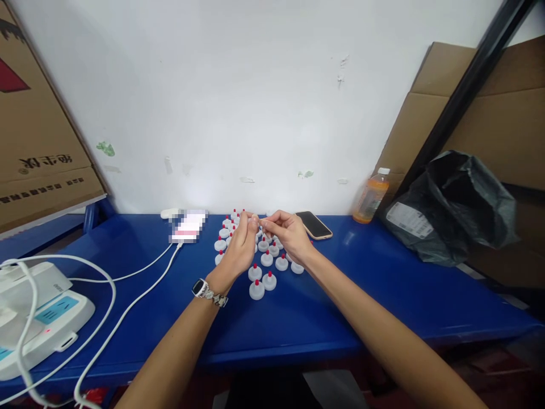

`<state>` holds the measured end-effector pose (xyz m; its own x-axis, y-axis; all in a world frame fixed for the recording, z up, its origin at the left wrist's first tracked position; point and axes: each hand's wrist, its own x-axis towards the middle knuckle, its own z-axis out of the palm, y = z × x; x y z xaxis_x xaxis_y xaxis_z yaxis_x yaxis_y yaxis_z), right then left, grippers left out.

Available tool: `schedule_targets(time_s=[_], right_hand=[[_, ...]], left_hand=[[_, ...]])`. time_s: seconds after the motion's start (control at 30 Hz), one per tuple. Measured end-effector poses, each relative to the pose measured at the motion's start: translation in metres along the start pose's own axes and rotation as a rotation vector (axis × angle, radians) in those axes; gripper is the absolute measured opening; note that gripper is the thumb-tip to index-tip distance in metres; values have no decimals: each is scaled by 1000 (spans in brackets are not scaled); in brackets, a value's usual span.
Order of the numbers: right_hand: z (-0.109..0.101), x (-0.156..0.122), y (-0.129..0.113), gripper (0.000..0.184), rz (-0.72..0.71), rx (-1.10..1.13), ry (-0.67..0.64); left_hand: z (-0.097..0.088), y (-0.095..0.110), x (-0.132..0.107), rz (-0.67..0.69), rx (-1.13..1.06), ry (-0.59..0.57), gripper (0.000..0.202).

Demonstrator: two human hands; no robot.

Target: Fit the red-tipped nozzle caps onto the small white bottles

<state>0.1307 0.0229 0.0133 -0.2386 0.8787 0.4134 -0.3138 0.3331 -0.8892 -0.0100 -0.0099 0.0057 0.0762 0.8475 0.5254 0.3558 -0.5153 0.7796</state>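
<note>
Above the blue table my left hand and my right hand meet at the fingertips. Both are closed in a pinch. Whatever lies between the fingers is too small and too covered to make out. Below and around them stand several white round caps with red tips, among them one cap nearest me and another cap under my right wrist. They stand upright with the red tips pointing up. Part of the group is hidden behind my hands. A watch is on my left wrist.
A dark phone lies behind my right hand, and a charging phone lies left. White cables run to a power strip. An orange drink bottle and a dark plastic bag stand right. Cardboard boxes flank the blue table.
</note>
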Motion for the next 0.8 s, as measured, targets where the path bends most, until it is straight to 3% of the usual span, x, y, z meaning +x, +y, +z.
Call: schedule_targets(time_s=[0.1,0.23,0.4,0.5,0.8], right_hand=[[1,0,-4,37,-25,-30,-9],[-15,14,-6,36,-34,-183,-79],[-59,59,8,16,-54,-725,59],[-75,84,20,12,-24,-1103,61],[-69,113,46,10,114,-1288,-215]], left_hand=[[3,-1,1,-5,-49,13,40],[-3,-4,5,-71,73,-75,44],[-16,-20,13,-45,313,-2,44],[-18,-26,14,4,382,-17,37],[-11,-32,13,57,467,-77,40]])
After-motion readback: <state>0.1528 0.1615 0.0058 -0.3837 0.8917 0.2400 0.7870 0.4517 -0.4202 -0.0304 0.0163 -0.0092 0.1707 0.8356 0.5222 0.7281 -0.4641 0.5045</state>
